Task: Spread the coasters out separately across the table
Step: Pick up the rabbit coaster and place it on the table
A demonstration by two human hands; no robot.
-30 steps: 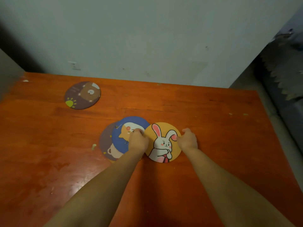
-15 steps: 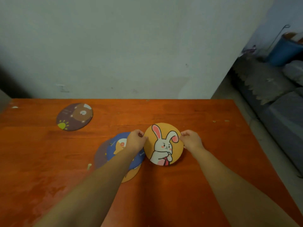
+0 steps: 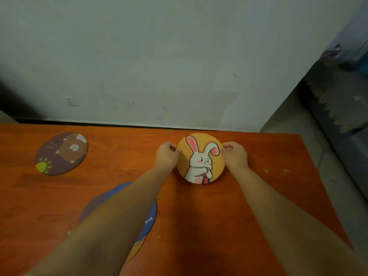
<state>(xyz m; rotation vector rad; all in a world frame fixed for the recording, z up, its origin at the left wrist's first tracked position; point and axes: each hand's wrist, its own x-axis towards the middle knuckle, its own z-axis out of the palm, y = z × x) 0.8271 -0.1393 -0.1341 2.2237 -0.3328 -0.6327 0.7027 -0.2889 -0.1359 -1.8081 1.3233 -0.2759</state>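
Left hand and right hand pinching opposite edges of rabbit coaster, far side of orange worktop

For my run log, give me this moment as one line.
step: placing rabbit coaster at far edge of table | left hand, right hand: gripping its sides | brown bear coaster: alone, far left | remaining pile: overlapping under left forearm

Bench: wood, reddish-orange varnish, faintly glossy, with pale specks and scuffs. Rabbit coaster: matt printed face, smooth, thin and board-like. Brown bear coaster: same matt print. Wall behind: painted plaster, dull, marked with small chips and stains.
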